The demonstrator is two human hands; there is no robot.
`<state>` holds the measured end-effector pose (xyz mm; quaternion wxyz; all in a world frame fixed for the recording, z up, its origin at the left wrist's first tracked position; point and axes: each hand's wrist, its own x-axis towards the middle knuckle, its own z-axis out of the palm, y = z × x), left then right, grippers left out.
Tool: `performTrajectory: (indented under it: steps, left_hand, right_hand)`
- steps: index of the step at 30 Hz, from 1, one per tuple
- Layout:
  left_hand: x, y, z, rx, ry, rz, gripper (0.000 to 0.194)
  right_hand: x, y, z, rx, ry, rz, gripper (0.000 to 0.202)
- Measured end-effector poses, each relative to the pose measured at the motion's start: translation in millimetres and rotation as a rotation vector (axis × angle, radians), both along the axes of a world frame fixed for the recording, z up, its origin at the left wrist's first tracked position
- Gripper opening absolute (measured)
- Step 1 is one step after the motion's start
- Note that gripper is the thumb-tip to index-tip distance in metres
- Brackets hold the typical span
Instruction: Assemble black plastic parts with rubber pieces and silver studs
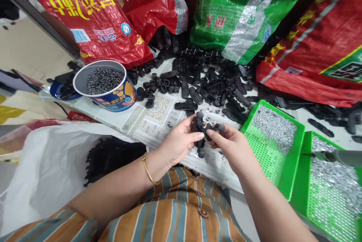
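Centre frame: one black part (199, 124), long axis running up-frame, pinched in my left fingers (195, 137); second black part (219, 127), pinched in my right fingers (217, 137), just rightward.

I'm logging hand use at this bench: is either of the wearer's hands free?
No, the left hand and the right hand both hold black pieces.
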<state>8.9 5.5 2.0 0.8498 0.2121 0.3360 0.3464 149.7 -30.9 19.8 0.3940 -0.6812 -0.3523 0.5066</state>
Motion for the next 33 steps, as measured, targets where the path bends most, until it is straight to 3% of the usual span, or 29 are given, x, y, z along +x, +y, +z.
performTrajectory:
  steps: [11, 18, 25, 28, 31, 33]
  left_hand:
    - [-8, 9, -4.3, -0.018, -0.065, -0.023, 0.052]
    - [-10, 7, -5.8, -0.080, -0.063, 0.030, 0.046]
    - [-3, 3, -4.5, 0.079, 0.156, 0.055, 0.043]
    - [-1, 2, -11.2, 0.142, 0.250, 0.080, 0.041]
    - [0, 1, -16.1, 0.148, 0.258, 0.082, 0.044]
    - [0, 1, -14.4, 0.143, 0.289, 0.058, 0.045]
  right_hand:
    - [3, 8, 0.1, -0.028, 0.056, 0.045, 0.027]
    - [2, 2, -2.9, -0.050, 0.128, -0.069, 0.030]
    - [-7, -2, -13.1, -0.056, 0.274, -0.149, 0.036]
    - [-7, -2, -17.5, -0.031, 0.163, -0.069, 0.034]
    - [-2, -1, -19.0, 0.012, -0.074, 0.118, 0.034]
    - [2, 1, -18.8, 0.009, -0.099, 0.212, 0.033]
